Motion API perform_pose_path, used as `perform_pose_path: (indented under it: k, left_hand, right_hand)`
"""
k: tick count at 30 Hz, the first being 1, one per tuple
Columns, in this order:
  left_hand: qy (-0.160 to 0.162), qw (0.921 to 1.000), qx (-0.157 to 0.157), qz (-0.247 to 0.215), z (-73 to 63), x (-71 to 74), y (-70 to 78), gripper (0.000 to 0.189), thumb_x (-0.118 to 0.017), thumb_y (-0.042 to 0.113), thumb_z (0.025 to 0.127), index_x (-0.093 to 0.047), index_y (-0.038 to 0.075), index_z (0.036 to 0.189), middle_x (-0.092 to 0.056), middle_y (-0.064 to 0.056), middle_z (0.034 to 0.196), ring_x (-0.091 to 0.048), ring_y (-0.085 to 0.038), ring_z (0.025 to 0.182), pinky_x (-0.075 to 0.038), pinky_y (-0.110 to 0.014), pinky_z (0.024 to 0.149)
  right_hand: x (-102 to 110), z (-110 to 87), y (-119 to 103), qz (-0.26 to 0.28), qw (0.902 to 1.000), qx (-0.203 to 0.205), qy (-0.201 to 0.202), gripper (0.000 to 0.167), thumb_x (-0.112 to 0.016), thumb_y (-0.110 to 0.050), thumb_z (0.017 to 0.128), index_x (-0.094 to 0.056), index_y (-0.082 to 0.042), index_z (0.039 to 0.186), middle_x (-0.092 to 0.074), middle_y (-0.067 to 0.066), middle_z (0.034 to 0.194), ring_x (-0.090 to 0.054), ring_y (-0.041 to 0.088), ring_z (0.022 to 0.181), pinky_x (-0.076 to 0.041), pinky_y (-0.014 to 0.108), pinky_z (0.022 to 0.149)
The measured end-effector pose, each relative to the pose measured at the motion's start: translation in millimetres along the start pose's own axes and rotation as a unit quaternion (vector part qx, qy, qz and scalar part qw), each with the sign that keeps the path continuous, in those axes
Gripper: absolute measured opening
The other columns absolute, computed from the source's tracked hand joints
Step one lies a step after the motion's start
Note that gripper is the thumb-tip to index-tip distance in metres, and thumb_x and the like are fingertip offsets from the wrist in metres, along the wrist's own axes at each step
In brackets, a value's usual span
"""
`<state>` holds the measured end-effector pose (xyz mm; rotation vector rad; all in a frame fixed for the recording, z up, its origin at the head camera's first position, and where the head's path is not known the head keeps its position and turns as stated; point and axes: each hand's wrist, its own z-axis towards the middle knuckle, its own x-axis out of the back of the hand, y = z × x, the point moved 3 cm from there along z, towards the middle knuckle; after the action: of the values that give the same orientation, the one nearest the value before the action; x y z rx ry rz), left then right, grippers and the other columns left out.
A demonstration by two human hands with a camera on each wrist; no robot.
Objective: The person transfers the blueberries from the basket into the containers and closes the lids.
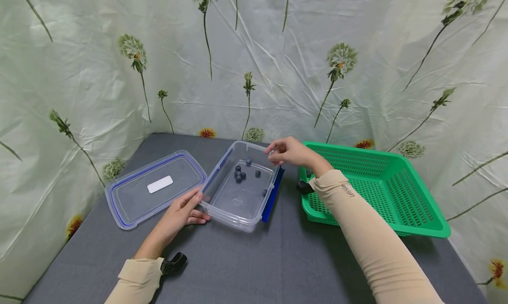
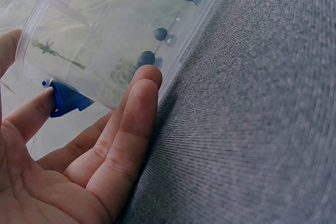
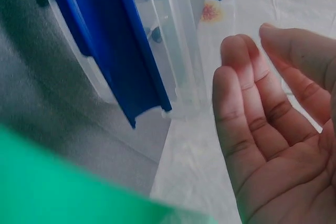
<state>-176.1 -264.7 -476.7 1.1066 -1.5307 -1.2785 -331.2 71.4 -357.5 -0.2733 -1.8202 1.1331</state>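
A clear plastic container (image 1: 238, 202) with blue side latches holds several blueberries (image 1: 238, 174) scattered on its bottom. My left hand (image 1: 180, 218) grips its near left corner, thumb at the rim and the other fingers along the outer wall. In the left wrist view, a fingertip meets a blue latch (image 2: 68, 99) while two fingers (image 2: 139, 108) lie low against the wall. Over the container's far right rim hovers my right hand (image 1: 291, 152). Its fingers (image 3: 231, 98) are loosely bent, the thumb stands apart from them, and nothing shows between them.
A green perforated basket (image 1: 412, 180) stands to the right, partly behind my right forearm; a dark blueberry (image 1: 308, 173) shows at its left side. The container's clear lid (image 1: 135, 207), with a blue seal and white label, lies at left on the grey cloth (image 1: 246, 268). A flower-printed curtain (image 1: 278, 65) hangs behind.
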Motion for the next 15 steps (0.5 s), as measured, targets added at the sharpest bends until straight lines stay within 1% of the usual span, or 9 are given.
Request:
perform_pose_path:
  k: [2, 4, 7, 12, 15]
  left_hand:
    - [0.002, 1.0000, 0.000, -0.001, 0.2, -0.2, -0.2, 0.064, -0.045, 0.038, 0.117, -0.025, 0.006, 0.170, -0.043, -0.036, 0.161, -0.079, -0.013, 0.092, -0.066, -0.027, 0.083]
    - [0.003, 1.0000, -0.001, -0.002, 0.5, -0.4, -0.4, 0.064, -0.045, 0.038, 0.117, -0.025, 0.006, 0.170, -0.043, -0.036, 0.161, -0.079, -0.013, 0.092, -0.066, -0.027, 0.083]
    - [0.003, 1.0000, -0.001, -0.001, 0.5, -0.7, -0.4, 0.064, -0.045, 0.037, 0.118, -0.026, 0.006, 0.170, -0.043, -0.036, 0.161, -0.079, -0.013, 0.092, -0.066, -0.027, 0.083]
    - [0.002, 1.0000, -0.002, 0.001, 0.5, -0.5, -0.6, 0.064, -0.045, 0.038, 0.117, -0.026, 0.006, 0.170, -0.044, -0.036, 0.161, -0.079, -0.013, 0.093, -0.066, -0.026, 0.083]
    - [0.002, 1.0000, -0.002, 0.002, 0.4, -0.1, -0.8, 0.064, -0.045, 0.038, 0.117, -0.026, 0.007, 0.170, -0.044, -0.035, 0.161, -0.079, -0.013, 0.093, -0.066, -0.026, 0.083]
  right_hand:
    - [3, -1.4, 2, 0.000, 1.0000, -0.002, 0.005, 0.031, -0.068, -0.013, 0.106, -0.069, 0.000, 0.135, -0.077, 0.024, 0.112, -0.074, 0.039, 0.106, -0.062, 0.052, 0.096]
    - [7, -2.8, 4, 0.000, 1.0000, -0.002, 0.009, 0.030, -0.068, -0.014, 0.106, -0.070, -0.001, 0.133, -0.079, 0.018, 0.108, -0.075, 0.034, 0.103, -0.063, 0.042, 0.091]
    - [11, -5.5, 8, 0.003, 0.9999, -0.005, 0.011, 0.030, -0.068, -0.014, 0.107, -0.070, 0.000, 0.133, -0.079, 0.011, 0.105, -0.075, 0.031, 0.101, -0.062, 0.031, 0.084]
    - [21, -13.2, 15, 0.011, 0.9996, -0.014, 0.024, 0.033, -0.067, -0.015, 0.107, -0.068, 0.001, 0.135, -0.078, 0.021, 0.114, -0.075, 0.024, 0.098, -0.062, 0.030, 0.084]
    - [27, -18.0, 20, 0.009, 0.9992, -0.016, 0.036, 0.032, -0.067, -0.017, 0.107, -0.069, 0.000, 0.135, -0.078, 0.019, 0.113, -0.075, 0.017, 0.095, -0.062, 0.030, 0.084]
